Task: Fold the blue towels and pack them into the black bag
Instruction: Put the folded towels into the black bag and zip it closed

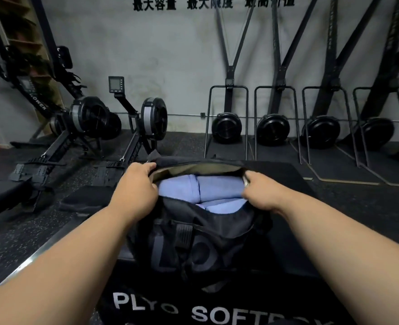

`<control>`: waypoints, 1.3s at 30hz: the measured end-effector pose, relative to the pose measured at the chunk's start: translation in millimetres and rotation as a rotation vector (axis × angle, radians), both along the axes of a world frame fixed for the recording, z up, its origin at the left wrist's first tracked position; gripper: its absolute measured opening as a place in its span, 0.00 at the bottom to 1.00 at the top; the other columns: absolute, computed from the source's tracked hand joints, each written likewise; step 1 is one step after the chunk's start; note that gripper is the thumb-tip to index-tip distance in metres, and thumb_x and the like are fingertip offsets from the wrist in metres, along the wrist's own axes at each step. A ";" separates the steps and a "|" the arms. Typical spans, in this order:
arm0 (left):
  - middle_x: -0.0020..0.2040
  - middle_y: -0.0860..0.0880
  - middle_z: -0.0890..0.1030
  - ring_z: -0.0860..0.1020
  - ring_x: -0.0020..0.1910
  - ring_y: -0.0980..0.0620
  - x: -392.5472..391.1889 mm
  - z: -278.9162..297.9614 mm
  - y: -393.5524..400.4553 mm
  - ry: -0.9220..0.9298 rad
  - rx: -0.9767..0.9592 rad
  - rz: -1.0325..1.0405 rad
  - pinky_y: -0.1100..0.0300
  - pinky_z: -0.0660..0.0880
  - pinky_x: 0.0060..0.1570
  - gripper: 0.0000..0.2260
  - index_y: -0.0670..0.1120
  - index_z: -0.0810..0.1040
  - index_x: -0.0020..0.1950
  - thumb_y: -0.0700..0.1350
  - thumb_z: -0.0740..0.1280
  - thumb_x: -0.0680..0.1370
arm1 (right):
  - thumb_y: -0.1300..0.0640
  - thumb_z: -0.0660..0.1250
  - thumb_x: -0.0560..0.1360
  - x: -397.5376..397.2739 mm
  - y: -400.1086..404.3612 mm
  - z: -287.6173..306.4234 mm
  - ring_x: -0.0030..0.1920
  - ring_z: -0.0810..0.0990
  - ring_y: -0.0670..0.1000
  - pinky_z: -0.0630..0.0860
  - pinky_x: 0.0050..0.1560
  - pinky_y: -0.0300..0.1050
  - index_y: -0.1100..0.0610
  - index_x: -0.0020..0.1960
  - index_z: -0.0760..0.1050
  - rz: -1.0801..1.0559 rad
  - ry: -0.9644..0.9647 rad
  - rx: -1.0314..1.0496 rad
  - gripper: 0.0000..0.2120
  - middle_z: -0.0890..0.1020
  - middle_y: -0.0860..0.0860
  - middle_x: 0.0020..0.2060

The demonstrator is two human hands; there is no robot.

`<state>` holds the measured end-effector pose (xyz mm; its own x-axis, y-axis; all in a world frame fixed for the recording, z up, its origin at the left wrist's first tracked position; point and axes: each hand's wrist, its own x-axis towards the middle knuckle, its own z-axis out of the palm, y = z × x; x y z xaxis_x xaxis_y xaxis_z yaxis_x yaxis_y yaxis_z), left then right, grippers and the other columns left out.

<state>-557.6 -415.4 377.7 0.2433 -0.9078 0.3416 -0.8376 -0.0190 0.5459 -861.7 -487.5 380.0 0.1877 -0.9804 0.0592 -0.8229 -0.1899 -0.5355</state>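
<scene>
Both hands [135, 186] [260, 191] grip the black bag [200, 235], partly hiding blue towels [200, 191].

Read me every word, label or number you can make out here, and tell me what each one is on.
"PLYO SOFTB": white print on the black padded box under the black fabric bag; the end is cut off.
"LO": large grey letters on the bag, partly hidden by its strap.
"最大容量 最大限度": black characters on the grey wall; a third group is blurred.
"OWER": white letters on the black rowing machine, partly legible.

The black bag [193, 233] hides all but the tops of the blue towels [200, 191], the fingertips of both hands curl out of sight over its rim, and the bottom edge cuts the box lettering [217, 313].
</scene>
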 end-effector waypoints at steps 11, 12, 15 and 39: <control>0.60 0.46 0.67 0.77 0.57 0.39 -5.4 -53.4 0.2 -0.056 0.308 0.107 0.50 0.75 0.61 0.26 0.60 0.72 0.73 0.45 0.64 0.75 | 0.62 0.62 0.64 -27.3 26.8 -26.3 0.35 0.67 0.53 0.62 0.33 0.46 0.57 0.43 0.70 -0.059 -0.118 0.144 0.08 0.73 0.52 0.36; 0.59 0.47 0.67 0.77 0.54 0.41 -6.3 -53.6 0.3 -0.050 0.311 0.108 0.51 0.75 0.59 0.25 0.59 0.72 0.72 0.43 0.63 0.76 | 0.61 0.62 0.63 -27.5 27.1 -22.2 0.34 0.68 0.53 0.62 0.32 0.46 0.58 0.45 0.72 -0.061 -0.122 0.161 0.11 0.73 0.52 0.36; 0.62 0.43 0.74 0.77 0.52 0.42 -4.1 -44.2 -0.6 -0.051 0.276 0.081 0.51 0.77 0.59 0.25 0.57 0.72 0.70 0.40 0.63 0.75 | 0.59 0.63 0.61 -29.7 26.3 -8.3 0.34 0.71 0.53 0.64 0.33 0.46 0.60 0.54 0.76 -0.038 -0.111 0.182 0.21 0.76 0.53 0.37; 0.58 0.57 0.81 0.67 0.66 0.48 -46.3 -70.9 79.8 -0.651 0.467 -0.265 0.51 0.61 0.62 0.18 0.63 0.72 0.69 0.57 0.61 0.79 | 0.59 0.62 0.73 -27.0 105.6 -60.4 0.75 0.63 0.58 0.59 0.73 0.54 0.41 0.73 0.77 0.326 0.569 -0.310 0.30 0.63 0.50 0.80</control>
<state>-603.9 -335.6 306.8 -0.1135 -0.9899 -0.0846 -0.9910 0.1189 -0.0621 -888.6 -381.9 319.5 0.5521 -0.8233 0.1314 -0.8337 -0.5468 0.0768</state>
